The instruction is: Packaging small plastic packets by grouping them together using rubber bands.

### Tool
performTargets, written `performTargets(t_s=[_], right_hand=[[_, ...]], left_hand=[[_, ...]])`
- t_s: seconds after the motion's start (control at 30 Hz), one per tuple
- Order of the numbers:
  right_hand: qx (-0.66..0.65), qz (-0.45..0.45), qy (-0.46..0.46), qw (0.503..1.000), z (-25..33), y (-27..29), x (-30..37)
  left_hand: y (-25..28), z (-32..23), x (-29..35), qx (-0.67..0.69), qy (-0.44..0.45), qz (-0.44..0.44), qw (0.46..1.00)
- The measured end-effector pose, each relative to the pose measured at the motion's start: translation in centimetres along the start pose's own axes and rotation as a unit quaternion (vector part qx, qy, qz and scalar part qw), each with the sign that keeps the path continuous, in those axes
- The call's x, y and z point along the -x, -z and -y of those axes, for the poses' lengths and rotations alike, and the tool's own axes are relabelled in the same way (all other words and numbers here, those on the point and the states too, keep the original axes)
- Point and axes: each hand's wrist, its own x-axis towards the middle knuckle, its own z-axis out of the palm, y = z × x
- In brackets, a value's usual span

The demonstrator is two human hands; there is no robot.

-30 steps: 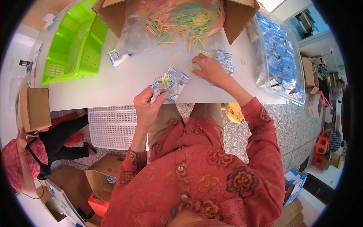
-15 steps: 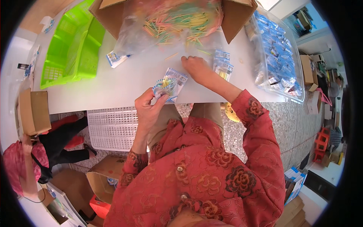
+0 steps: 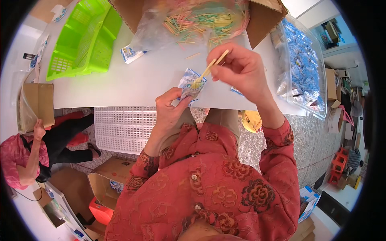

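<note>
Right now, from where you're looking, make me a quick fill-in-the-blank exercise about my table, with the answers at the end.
1. The left hand holds a small packet printed in white and ____.
2. The right hand pinches thin sticks coloured ____.
3. The plastic basket at the left of the table is bright ____.
4. The clear tub heaped with packets stands toward the table's ____ side.

Missing words: blue; yellow; green; right.

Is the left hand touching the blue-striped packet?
Touching: the head view shows the left hand pinching the blue-striped packet by its lower part, thumb overlapping it.
</note>
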Motion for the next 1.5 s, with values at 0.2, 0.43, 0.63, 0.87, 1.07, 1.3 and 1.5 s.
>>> performTargets(t_s=[0.2, 0.43, 0.63, 0.87, 1.07, 1.3, 1.5], right_hand=[[0.147, 0.040, -0.002, 0.988, -0.6, -1.1, 0.5], [0.264, 0.047, 0.039, 0.963, -1.6, -1.1, 0.3], [0.238, 0.051, 0.091, 0.966, -3.4, -1.8, 0.8], [0.121, 0.066, -0.015, 0.990, -5.7, -1.6, -0.3], [0.371, 0.037, -0.077, 0.925, -12.4, 3.0, -4.5], [0.580, 0.020, 0.081, 0.810, -17.6, 1.8, -7.7], [0.651, 0.069, 0.044, 0.754, -17.8, 0.9, -10.0]], left_hand=[[-0.2, -0.5, 0.0, -0.003, -0.002, 0.010, 1.000], [-0.1, -1.0, -0.1, -0.007, 0.003, -0.003, 1.000], [-0.1, 0.0, 0.0, 0.008, 0.012, -0.026, 1.000], [1.3, 1.3, 0.9, -0.016, 0.031, 0.001, 0.999], [1.7, 1.0, 1.1, 0.018, 0.022, -0.051, 0.998], [2.5, 0.6, 1.5, 0.019, 0.026, -0.066, 0.997], [2.9, 1.1, 1.6, 0.037, 0.029, -0.078, 0.996]])
